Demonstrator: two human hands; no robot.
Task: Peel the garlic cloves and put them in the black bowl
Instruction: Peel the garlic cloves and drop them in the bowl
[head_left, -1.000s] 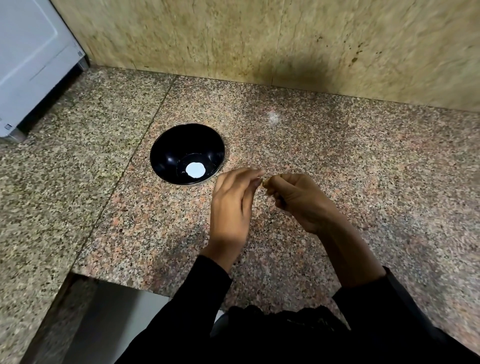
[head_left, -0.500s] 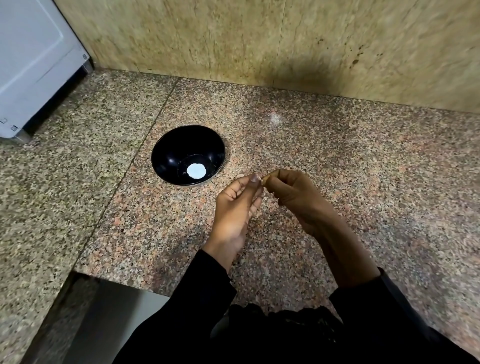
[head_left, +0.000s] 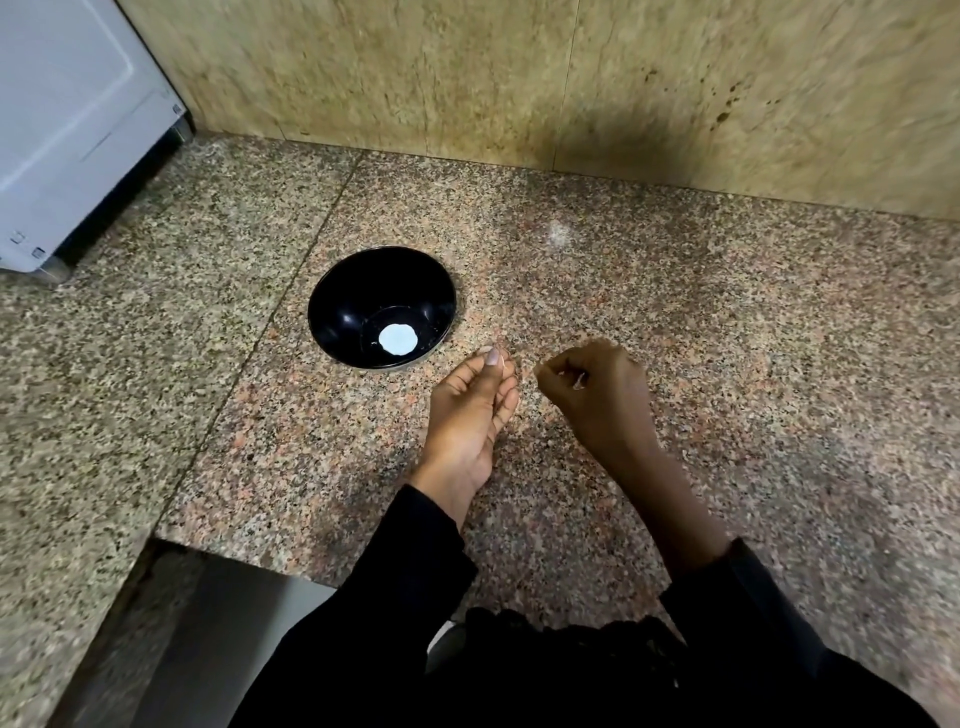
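Both hands have drawn apart: left hand (head_left: 470, 410) pinches something tiny, right hand (head_left: 597, 389) curls round peel, black bowl (head_left: 337, 312) holds no cloves yet.

The left hand (head_left: 470, 410) hovers above the granite counter (head_left: 727, 364) with its thumb pressed to its fingertips, pinching something too small to make out. Just to its right, apart from it, the right hand (head_left: 597, 389) is curled, a thin pale sliver of garlic skin (head_left: 577, 381) caught between its fingers. Just beyond the left hand's pinch and slightly left sits the black bowl (head_left: 343, 312), a white round patch (head_left: 397, 339) on its bottom. Both arms wear black sleeves (head_left: 415, 566). A white appliance (head_left: 72, 130) stands far left against the beige wall (head_left: 467, 73).
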